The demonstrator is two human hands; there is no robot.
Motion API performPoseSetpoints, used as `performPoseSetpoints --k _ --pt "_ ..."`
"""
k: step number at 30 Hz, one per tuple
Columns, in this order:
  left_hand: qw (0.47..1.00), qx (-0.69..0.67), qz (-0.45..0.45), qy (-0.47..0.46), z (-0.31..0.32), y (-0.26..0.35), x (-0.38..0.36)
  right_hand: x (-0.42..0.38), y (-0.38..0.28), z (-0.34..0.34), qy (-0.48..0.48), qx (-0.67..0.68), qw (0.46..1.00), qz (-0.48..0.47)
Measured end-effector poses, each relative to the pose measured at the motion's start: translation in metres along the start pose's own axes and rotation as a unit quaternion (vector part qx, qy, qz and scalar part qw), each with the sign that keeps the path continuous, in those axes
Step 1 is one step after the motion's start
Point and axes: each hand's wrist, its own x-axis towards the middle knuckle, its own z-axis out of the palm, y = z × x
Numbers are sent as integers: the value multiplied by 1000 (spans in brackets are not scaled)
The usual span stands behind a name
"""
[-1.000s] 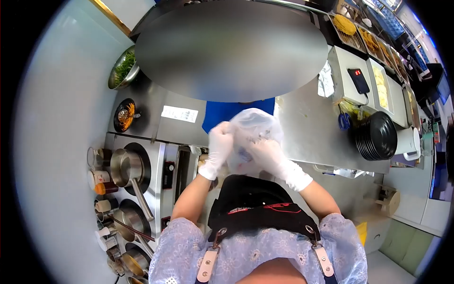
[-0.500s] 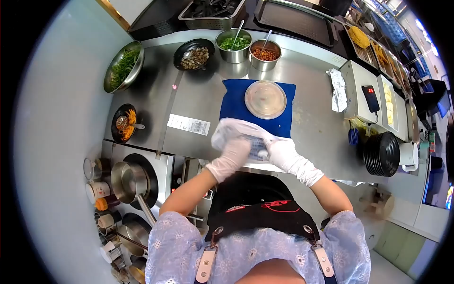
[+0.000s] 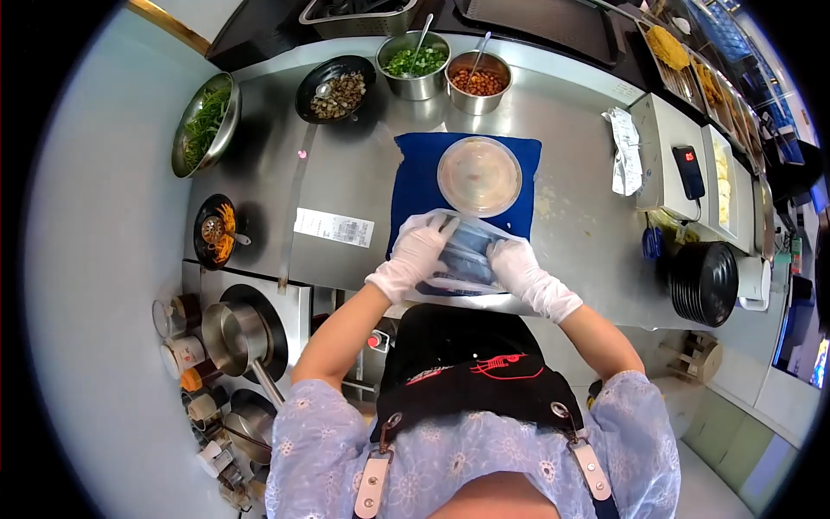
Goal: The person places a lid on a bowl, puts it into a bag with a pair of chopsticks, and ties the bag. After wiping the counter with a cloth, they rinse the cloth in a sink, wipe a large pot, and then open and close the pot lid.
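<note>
A clear plastic bag (image 3: 471, 251) lies spread over the near part of a blue cloth (image 3: 415, 169), the cloth showing through it. My left hand (image 3: 421, 255), in a white glove, grips the bag's left side, with its fingers bent over the film. At the bag's right side, my gloved right hand (image 3: 521, 272) pinches the edge between thumb and fingers. Just beyond the bag, a round lidded plastic container (image 3: 479, 176) rests on the cloth; its pale contents are blurred by the lid.
Behind the cloth stand metal pots of chopped greens (image 3: 415, 62) and red-brown bits (image 3: 477, 82), beside a black bowl of sliced pieces (image 3: 337, 93). A printed receipt (image 3: 335, 227) lies to the left. Stacked black plates (image 3: 705, 284) stand right; a saucepan (image 3: 235, 337) sits left.
The bunched, whitish bag is now spread flatter and more see-through between my hands. My left hand has moved slightly up and to the left on it. The whole view has shifted a little.
</note>
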Motion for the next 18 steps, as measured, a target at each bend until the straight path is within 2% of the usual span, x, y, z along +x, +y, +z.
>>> performPoseSetpoints --k 1,2,4,6,8,9,10,12,14,16,18 --pt "998 54 4 -25 5 -8 3 1 2 -2 2 2 1000 -2" --pt "993 106 8 -51 12 -13 6 -3 3 -5 49 36 997 -49" --pt "991 121 9 -48 14 -13 11 -10 7 -11 141 102 974 -144" --pt "989 136 7 -49 14 -8 7 -14 7 1 113 118 978 -133" --pt "995 75 -26 -57 11 5 2 -16 1 7 72 212 974 -20" --pt "999 8 -33 -42 16 9 -2 -11 -1 7 10 223 974 23" --pt "998 9 -33 -44 19 10 -4 -8 -1 6 10 225 974 23" --pt "992 -20 33 119 16 14 -8 -5 3 1 22 139 990 -10" --pt "991 -46 -72 99 26 -1 -2 -2 9 10 42 150 988 -20" --pt "992 -48 -107 40 18 -12 3 5 20 10 89 179 977 -79" --pt "992 -79 -101 23 13 -12 11 0 25 9 96 214 969 -72"
